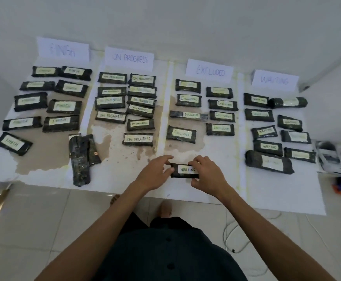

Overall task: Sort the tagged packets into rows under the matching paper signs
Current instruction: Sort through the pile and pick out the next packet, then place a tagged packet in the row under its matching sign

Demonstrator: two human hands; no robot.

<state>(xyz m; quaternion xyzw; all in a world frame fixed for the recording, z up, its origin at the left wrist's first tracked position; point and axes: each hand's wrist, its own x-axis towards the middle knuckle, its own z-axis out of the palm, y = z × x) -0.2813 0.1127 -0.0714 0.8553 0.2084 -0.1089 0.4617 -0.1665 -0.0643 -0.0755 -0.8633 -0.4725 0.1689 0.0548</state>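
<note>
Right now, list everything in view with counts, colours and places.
paper signs: four, white, along the wall.
FINISH packets: nine, dark, pale tags, leftmost column.
ON PROGRESS packets: ten, dark, second column.
EXCLUDED packets: eight, dark, third column.
WAITING packets: nine, dark, rightmost column.
loose pile: few packets, dark, near FINISH column's front.
held packet: one, dark, tagged WAITING, front centre.
floor sheets: white, stained, under everything.
cable: one, white, tiles at right.
left hand: grips held packet's left end.
right hand: grips its right end.

The tag on the held packet is being partly covered by the right hand; far FINISH tags are being blurred.
</note>
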